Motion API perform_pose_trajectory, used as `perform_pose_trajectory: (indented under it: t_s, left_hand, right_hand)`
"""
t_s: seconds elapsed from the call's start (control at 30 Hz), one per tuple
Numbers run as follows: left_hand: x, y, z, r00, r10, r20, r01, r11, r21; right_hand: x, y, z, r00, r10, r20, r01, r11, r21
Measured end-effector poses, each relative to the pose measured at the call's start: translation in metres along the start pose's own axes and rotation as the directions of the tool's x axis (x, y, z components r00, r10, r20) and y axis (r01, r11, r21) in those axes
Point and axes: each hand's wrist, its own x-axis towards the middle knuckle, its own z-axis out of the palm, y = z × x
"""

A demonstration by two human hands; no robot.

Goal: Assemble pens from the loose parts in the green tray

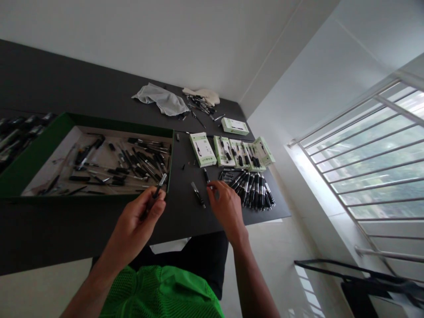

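Observation:
My left hand [141, 216] is closed around a pen [160, 184], whose silvery clip end points up and away beside the right corner of a green-edged box [130, 198]. My right hand [227, 205] has its thumb and forefinger closed at the near end of a short black pen part [206, 175] on the dark table. Between the hands lies a loose pen with a clear end [198, 194]. Several loose pens and pen parts [145, 164] lie jumbled in the box. Just right of my right hand, a fan of black pens [255, 190] is spread out.
Behind my right hand are a closed white-green carton [202, 150], opened cartons with pens [243, 154] and another carton [235, 126]. A grey cloth [160, 98] and a pen pile [202, 104] lie at the back. More pens [20, 137] sit far left. A barred window [367, 176] is at right.

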Motion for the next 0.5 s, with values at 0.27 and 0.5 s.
perform_pose_trajectory:
  t_s: [0.27,0.5]
  left_hand:
    - [-0.002,-0.004,-0.011,0.999,-0.013,0.038,0.013,1.000,-0.016]
    - [0.005,0.003,-0.007,0.998,0.034,0.044,-0.029,0.993,-0.112]
  right_hand:
    - [-0.007,0.000,0.010,0.998,-0.029,-0.049,0.034,0.994,0.100]
    - [0.028,0.061,-0.021,0.989,-0.013,-0.146,-0.009,0.989,-0.146]
